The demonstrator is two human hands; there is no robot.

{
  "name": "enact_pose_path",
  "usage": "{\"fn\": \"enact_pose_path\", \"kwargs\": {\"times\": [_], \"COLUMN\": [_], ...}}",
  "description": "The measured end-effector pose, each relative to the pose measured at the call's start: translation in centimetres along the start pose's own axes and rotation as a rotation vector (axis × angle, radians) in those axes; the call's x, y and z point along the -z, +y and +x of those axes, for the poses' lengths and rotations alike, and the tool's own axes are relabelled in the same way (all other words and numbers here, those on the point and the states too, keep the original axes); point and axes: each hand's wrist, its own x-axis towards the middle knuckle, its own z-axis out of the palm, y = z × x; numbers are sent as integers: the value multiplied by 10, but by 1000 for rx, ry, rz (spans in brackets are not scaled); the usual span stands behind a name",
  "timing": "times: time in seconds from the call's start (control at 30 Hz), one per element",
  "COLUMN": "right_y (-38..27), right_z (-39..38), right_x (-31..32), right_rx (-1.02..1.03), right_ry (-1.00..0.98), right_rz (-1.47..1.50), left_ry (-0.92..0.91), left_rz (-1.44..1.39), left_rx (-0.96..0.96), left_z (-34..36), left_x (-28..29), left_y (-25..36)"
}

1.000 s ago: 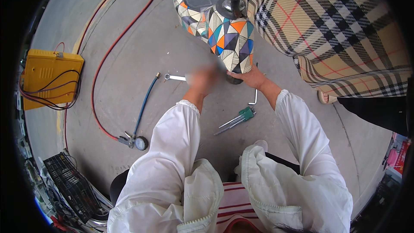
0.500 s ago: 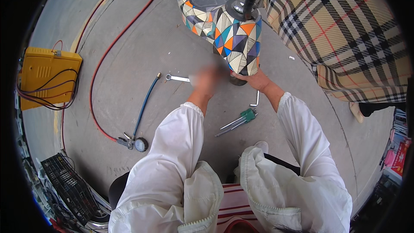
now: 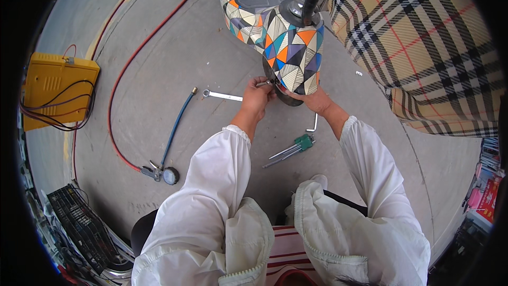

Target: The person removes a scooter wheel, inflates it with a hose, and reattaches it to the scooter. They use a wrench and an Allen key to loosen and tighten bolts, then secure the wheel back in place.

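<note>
The front of a small electric scooter point(image 3: 293, 47), with a panel of coloured triangles, stands before me. Its dark front wheel point(image 3: 290, 99) shows below the panel. My left hand point(image 3: 256, 98) is closed at the wheel's left side, thumb and fingers pinched near the axle; what they hold is too small to make out. On the other side my right hand point(image 3: 317, 100) grips the panel's lower end, its fingertips partly hidden beneath. A combination wrench point(image 3: 222, 96) lies left of my left hand. An L-shaped hex key point(image 3: 313, 123) lies below my right hand, near a green hex key holder point(image 3: 303, 142).
A red air hose point(image 3: 123, 74) curves along the left to a tyre gauge point(image 3: 170, 175) with a blue hose point(image 3: 178, 124). Far left stands a yellow box point(image 3: 61, 87) with cables. Plaid cloth point(image 3: 418, 47) hangs at the right. A black crate-like object point(image 3: 82, 228) is at lower left.
My left hand, blurred before, now shows pinched fingers at the wheel's side. My right hand stays on the scooter's front. The plaid cloth has shifted, and the foot under it no longer shows.
</note>
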Motion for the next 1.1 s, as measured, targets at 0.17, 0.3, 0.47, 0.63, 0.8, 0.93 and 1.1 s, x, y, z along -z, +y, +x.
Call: {"fn": "enact_pose_path", "kwargs": {"times": [0.17, 0.3, 0.47, 0.63, 0.8, 0.93, 1.1], "right_y": [-3, -8, -5, 0, -3, 10, 13], "right_z": [2, -2, 0, 0, 0, 4, 4], "right_x": [-1, 2, 0, -1, -3, 1, 3], "right_rx": [15, -8, 26, 22, 39, 58, 45], "right_ry": [14, 2, 13, 2, 16, 27, 54], "right_rz": [-71, -14, -13, 72, 34, 25, -41], "left_ry": [30, -6, -19, -6, -17, -29, -47], "left_rz": [-186, -52, -188, 4, 233, -11, 54], "left_rx": [37, -23, 23, 32, -258, 111, 156], "left_z": [6, 2, 1, -1, -1, -3, 7], "left_x": [4, -1, -2, -2, 3, -4, -3], "left_y": [-3, -4, 2, 0, -11, 3, -3]}}
